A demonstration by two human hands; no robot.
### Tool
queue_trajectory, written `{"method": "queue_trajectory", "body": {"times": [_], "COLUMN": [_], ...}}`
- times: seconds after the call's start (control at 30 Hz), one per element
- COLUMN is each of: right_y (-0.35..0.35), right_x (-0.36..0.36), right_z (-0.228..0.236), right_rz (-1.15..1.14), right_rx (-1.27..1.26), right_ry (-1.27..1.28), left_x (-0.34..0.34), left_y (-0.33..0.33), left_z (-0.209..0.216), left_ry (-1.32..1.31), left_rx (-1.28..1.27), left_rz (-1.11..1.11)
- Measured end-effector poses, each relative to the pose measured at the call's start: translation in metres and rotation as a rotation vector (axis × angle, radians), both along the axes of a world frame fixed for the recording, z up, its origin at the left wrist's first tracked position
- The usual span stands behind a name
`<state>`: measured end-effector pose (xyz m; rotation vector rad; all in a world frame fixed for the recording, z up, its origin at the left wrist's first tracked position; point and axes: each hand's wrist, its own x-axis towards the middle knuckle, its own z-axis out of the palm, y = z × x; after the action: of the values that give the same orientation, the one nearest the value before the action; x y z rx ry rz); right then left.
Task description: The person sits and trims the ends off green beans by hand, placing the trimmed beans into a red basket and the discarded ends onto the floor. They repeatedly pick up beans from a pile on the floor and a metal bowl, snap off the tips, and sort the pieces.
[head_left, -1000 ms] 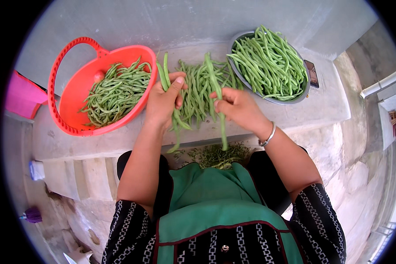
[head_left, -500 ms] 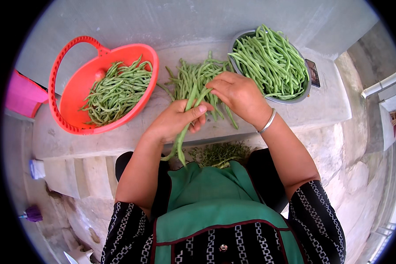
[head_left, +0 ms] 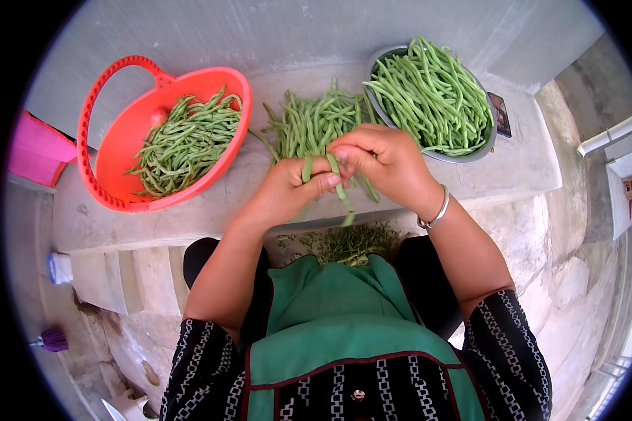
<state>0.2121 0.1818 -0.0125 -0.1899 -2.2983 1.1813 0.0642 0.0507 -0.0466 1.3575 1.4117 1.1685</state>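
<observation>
So both hands meet mid-frame: left hand (head_left: 288,191) and right hand (head_left: 385,160) fingers pinching green beans (head_left: 338,184), just below the loose bean pile (head_left: 314,121) on the tabletop (head_left: 512,168).

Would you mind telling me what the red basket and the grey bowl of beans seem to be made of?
The red basket looks like moulded plastic: uniform bright colour, perforated rim, moulded loop handle. The grey bowl seems to be metal, probably steel or aluminium, judging by its thin, dull silvery rim; painted enamel cannot be ruled out.
</observation>
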Motion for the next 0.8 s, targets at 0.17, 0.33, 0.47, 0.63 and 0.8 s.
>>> {"method": "queue_trajectory", "body": {"times": [0.17,0.33,0.47,0.63,0.8], "right_y": [0.003,0.014,0.01,-0.005,-0.004], "right_x": [0.002,0.017,0.006,-0.007,-0.001], "right_z": [0.0,-0.012,-0.009,-0.025,-0.019], "right_rz": [0.064,0.312,-0.028,-0.061,-0.041], "right_rx": [-0.323,0.035,-0.146,-0.097,0.243], "right_ry": [-0.182,-0.414,-0.35,-0.239,-0.232], "left_x": [-0.019,-0.051,-0.054,-0.044,-0.045], "left_y": [-0.002,-0.007,-0.009,-0.007,-0.007], "left_z": [0.002,0.014,0.014,0.012,0.009], "left_ry": [-0.272,-0.571,-0.6,-0.604,-0.614], "left_rx": [0.136,0.264,0.281,0.27,0.268], "left_rz": [0.326,0.632,0.669,0.682,0.692]}}
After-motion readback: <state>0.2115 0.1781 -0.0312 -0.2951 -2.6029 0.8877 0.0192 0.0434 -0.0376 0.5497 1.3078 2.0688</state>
